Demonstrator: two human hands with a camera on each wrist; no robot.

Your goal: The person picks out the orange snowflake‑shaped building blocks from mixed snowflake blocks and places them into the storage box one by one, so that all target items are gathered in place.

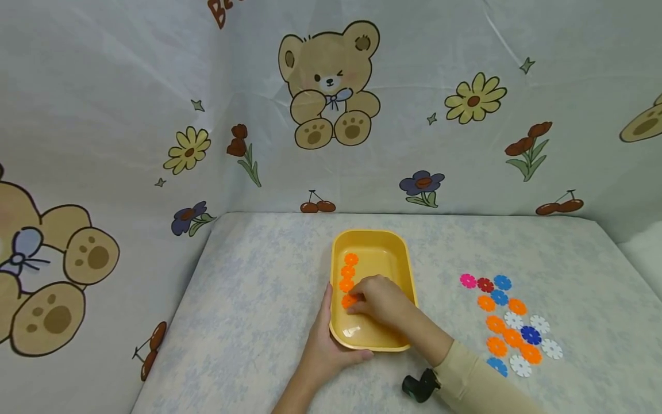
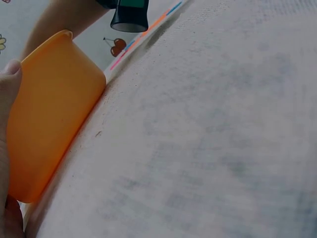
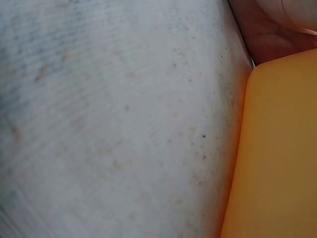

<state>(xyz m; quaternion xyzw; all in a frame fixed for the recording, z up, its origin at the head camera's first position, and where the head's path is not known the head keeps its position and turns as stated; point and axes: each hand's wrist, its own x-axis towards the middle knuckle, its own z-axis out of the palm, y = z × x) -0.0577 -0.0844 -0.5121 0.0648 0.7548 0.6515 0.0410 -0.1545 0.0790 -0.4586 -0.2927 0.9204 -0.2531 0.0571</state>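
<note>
While the left hand (image 1: 328,345) grips the tray (image 1: 383,261) at its near left corner, fingers along the left wall and thumb along the near side, the right hand (image 1: 384,300) reaches inside, its thumb and forefinger nearly closed at the nearest disc (image 1: 347,301) and seemingly pinching its right edge. That disc ends a column of four orange discs (image 1: 348,271) down the tray's left side; they sit close together, though whether they interlock is too small to tell.

Judging from this, the column looks partly laid: three are down, and the fourth is perhaps not yet let go. More orange ones (image 1: 495,324) lie outside on the counter (image 1: 258,299), among a pink one (image 1: 468,280), a red one (image 1: 485,284), blue ones (image 1: 530,335) and white ones (image 1: 551,349), right of the tray and unplaced.

The nearest disc is at the right hand's fingertips; the other three lie just beyond, untouched.
</note>
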